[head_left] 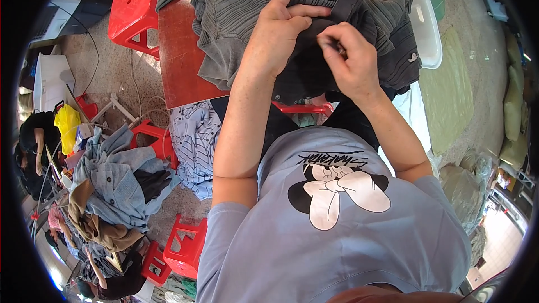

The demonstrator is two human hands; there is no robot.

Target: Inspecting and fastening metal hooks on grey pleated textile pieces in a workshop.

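A heap of dark grey ribbed garments (pixel 236 17) lies in front of me. My left hand (pixel 283 25) is at its middle. Its thumb and a finger close on a darker band of cloth (pixel 346 4), while the index finger stretches out above. Just to the right, my right hand (pixel 352 59) is curled in a pinch close over the dark cloth. Something small and dark, with a shiny spot, shows between its fingers; I cannot make out what it is. Black cloth (pixel 306 78) hangs beneath both hands toward my lap.
The heap rests partly on a reddish-brown board (pixel 188 56), with a white plastic tub (pixel 431 33) at right. Red stools (pixel 135 8) stand at left. Striped cloth (pixel 193 146) and piled denim garments (pixel 120 174) lie at left. Other people (pixel 39 146) work at far left.
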